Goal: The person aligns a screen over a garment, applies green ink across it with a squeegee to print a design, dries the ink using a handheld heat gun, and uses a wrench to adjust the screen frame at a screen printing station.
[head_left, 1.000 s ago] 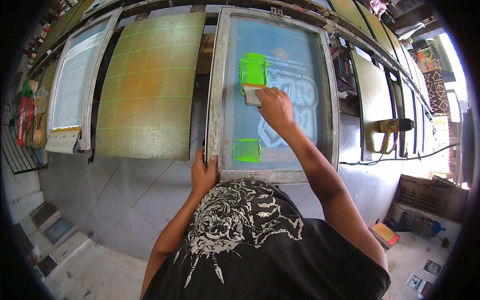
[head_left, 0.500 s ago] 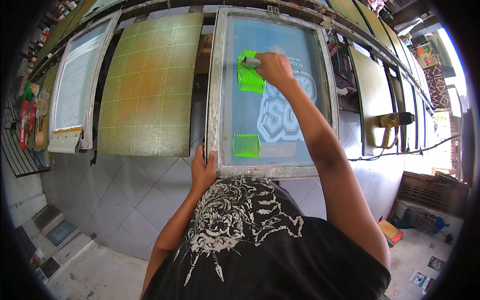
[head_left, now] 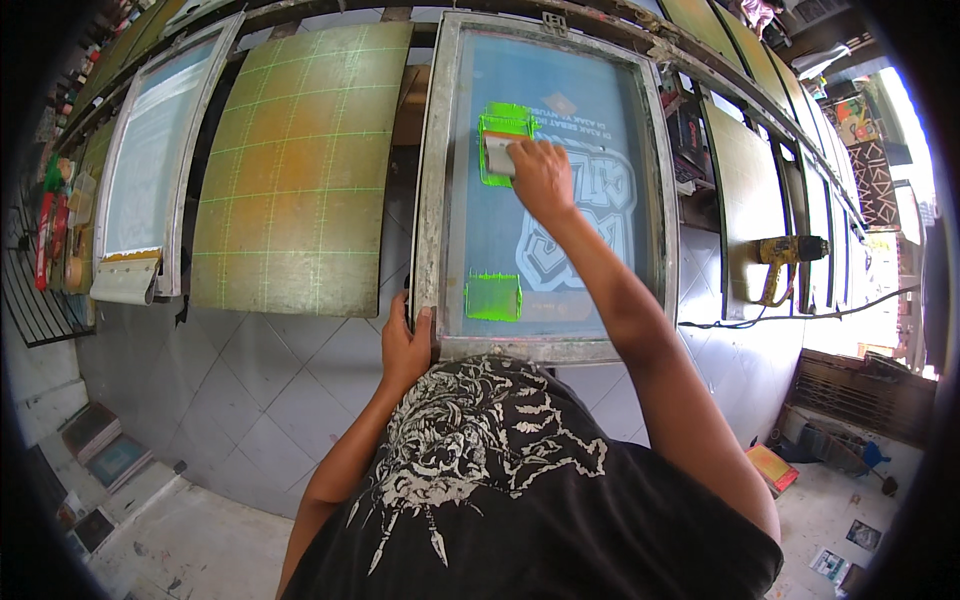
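Note:
A screen-printing frame with blue mesh lies in front of me, and pale lettering shows on the mesh. My right hand grips a small squeegee with a grey holder and an orange blade edge. The squeegee rests over a bright green ink patch on the upper left of the mesh. Another green ink patch lies near the frame's lower left corner. My left hand is closed around the frame's near left edge, thumb on top and fingers partly hidden.
On the left are a gridded printing board and a second screen frame with a wide squeegee at its near end. A yellow heat gun rests on a board at right, its black cable trailing rightward.
My right hand has drawn the squeegee slightly toward me and changed its tilt, so its orange edge now shows. The left hand keeps its place on the frame.

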A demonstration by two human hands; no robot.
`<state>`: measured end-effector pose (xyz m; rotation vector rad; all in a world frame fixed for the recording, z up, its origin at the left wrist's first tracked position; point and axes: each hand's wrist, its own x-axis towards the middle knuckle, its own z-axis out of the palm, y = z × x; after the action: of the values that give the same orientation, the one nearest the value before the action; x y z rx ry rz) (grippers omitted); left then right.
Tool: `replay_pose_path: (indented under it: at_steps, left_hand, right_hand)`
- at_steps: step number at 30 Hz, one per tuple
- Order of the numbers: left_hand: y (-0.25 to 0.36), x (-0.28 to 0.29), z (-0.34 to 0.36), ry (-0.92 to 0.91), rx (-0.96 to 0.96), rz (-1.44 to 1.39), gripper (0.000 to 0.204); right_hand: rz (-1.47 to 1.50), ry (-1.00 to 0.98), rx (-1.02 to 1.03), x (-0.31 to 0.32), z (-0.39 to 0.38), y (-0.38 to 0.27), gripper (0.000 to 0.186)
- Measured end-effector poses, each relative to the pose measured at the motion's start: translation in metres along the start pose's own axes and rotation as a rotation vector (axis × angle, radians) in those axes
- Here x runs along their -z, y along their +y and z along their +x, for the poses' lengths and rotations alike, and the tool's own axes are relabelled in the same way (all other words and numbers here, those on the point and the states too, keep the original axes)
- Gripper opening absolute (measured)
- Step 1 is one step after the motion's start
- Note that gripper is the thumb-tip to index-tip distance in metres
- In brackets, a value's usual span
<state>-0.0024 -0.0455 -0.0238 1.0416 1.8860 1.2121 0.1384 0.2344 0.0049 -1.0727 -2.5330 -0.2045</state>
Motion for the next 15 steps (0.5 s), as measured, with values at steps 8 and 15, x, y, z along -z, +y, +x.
replay_pose_path:
  at_steps: [8,15]
  left_hand:
    - [-0.002,-0.001,-0.002,0.016,0.005,-0.075,0.036]
    - [-0.002,0.0,-0.001,0.019,-0.041,-0.024,0.037]
  right_hand:
    - [0.068,-0.33,-0.092,0.032,0.092,0.043,0.029]
    - [0.044,-0.258,-0.04,0.012,0.068,0.039,0.023]
